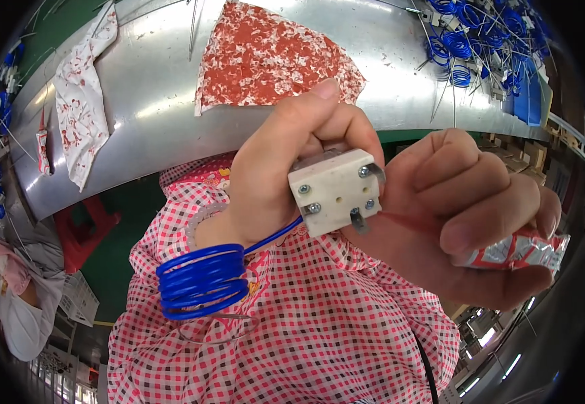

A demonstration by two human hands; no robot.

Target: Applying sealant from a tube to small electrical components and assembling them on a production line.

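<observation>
My left hand (286, 141) is closed round a capillary thermostat (333, 192), a white block with screws and bent metal terminals facing up. From the block a blue wire-like tube runs to a blue coil (201, 279), which hangs by my left forearm. A thin grey loop shows under the coil. Close beside the block, my right hand (481, 209) has its fingers curled round a crumpled red and silver foil tube (514, 251). Part of that tube is hidden in the palm. Both hands are raised in front of my pink checked clothing.
Behind my hands stretches a metal table (151, 87). On it lie a red-and-white cloth (272, 60), a white patterned cloth (84, 94) and a small red-and-white tube (43, 151). Blue coils (461, 40) pile up near a blue bin (525, 94). A red stool (84, 236) and another person (26, 303) are left.
</observation>
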